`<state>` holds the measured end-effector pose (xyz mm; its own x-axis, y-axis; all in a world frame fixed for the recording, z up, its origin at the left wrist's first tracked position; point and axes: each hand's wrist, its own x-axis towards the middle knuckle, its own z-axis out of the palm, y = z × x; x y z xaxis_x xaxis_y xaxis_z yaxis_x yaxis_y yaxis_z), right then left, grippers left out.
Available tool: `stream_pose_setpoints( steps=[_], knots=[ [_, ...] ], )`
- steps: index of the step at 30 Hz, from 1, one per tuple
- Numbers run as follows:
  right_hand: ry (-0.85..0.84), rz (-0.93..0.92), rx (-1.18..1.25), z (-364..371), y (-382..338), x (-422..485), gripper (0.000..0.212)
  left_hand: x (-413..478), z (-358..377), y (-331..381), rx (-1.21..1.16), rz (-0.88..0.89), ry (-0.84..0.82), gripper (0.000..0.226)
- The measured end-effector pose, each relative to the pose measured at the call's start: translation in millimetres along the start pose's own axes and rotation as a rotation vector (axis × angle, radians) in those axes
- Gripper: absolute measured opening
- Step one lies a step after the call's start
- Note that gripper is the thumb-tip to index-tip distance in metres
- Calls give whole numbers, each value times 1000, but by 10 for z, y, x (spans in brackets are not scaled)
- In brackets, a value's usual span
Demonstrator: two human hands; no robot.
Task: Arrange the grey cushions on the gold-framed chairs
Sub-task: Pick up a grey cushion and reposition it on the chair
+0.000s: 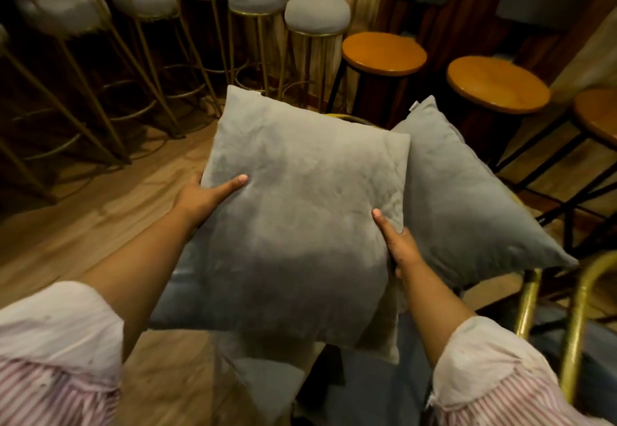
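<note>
Striped sleeves point(56, 352) frame both hands, left hand point(200, 196) and right hand point(399, 247) clamped on one grey cushion point(300, 225); a second cushion point(467, 198) leans beside it, gold stools point(317, 14) beyond.

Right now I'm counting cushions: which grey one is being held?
The front grey cushion, gripped by left hand and right hand; the other lies untouched behind-right.
</note>
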<state>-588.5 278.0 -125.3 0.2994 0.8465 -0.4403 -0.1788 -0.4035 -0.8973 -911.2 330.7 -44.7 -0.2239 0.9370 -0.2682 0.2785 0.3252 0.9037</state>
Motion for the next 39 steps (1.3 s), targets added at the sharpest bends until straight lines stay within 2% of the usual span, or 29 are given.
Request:
stream_pose_setpoints(
  steps=[5,11,13,16,18,20,23,24,25,29,30,32,34,39],
  knots=[
    [16,-113,12,-363,-347,-694,59,-651,-93,284,-33,127,-66,77],
    [226,-241,23,-1160,-681,-1669,72,-1370,167,724,-69,237,-256,100],
    [283,-270,47,-1488,-692,-1947,68,-1625,396,845,-82,257,-320,90],
    [358,-280,72,-2011,-625,-2388,67,-2040,832,944,-102,291,-413,62],
    [413,-280,84,-2342,-550,-2618,72,-2279,1100,972,-102,305,-454,59],
    [458,-286,91,-2709,-477,-2882,69,-2583,1364,1010,-86,314,-507,71],
    [510,-291,103,-3297,-358,-3184,65,-2937,1813,1016,-30,300,-545,105],
    [528,-288,107,-3514,-314,-3272,67,-3024,2011,988,-14,294,-554,107],
    [542,-282,108,-3736,-277,-3375,70,-3234,2194,1001,-6,283,-564,104],
    [562,-257,114,-4594,-113,-3683,97,-3926,2963,894,-60,263,-591,64],
    [556,-257,114,-4799,-75,-3752,94,-4066,3147,850,-62,267,-597,62],
    [562,-248,125,-5183,14,-3847,74,-4328,3459,785,-63,236,-622,69],
    [580,-233,147,-5566,99,-3903,63,-4552,3755,742,-55,197,-635,84],
    [583,-213,148,-6207,138,-3814,74,-4763,4373,796,-6,141,-692,100]
  ],
)
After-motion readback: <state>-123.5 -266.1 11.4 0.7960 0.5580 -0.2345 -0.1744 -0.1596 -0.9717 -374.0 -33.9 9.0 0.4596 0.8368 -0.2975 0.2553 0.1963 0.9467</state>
